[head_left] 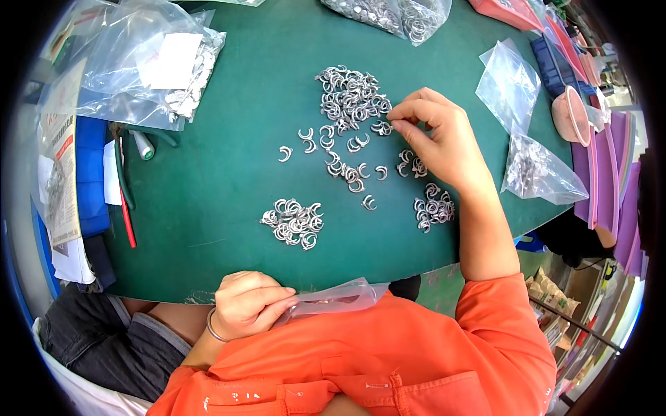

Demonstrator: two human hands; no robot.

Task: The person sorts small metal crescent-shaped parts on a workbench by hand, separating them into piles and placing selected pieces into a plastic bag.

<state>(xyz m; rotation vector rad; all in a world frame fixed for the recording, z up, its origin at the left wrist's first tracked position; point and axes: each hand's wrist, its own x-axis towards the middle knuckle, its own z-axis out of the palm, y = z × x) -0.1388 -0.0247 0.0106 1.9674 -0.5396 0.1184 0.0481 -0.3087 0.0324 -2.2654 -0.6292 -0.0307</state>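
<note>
My left hand is closed on a clear plastic bag at the table's front edge, against the orange shirt. Over the table, my right hand is pinched at the right side of a large heap of small silver crescent-shaped metal pieces. A few crescent pieces lie right at its fingertips; whether one is between them is hidden. Below this hand sit a small cluster and a larger cluster of crescents. Loose crescents are scattered mid-table, and another pile lies nearer my left hand.
A large clear bag of metal parts stands at the back left, above a blue bin and a red pen. More bagged parts lie on the right, beside a pink cup. Another filled bag is at the back.
</note>
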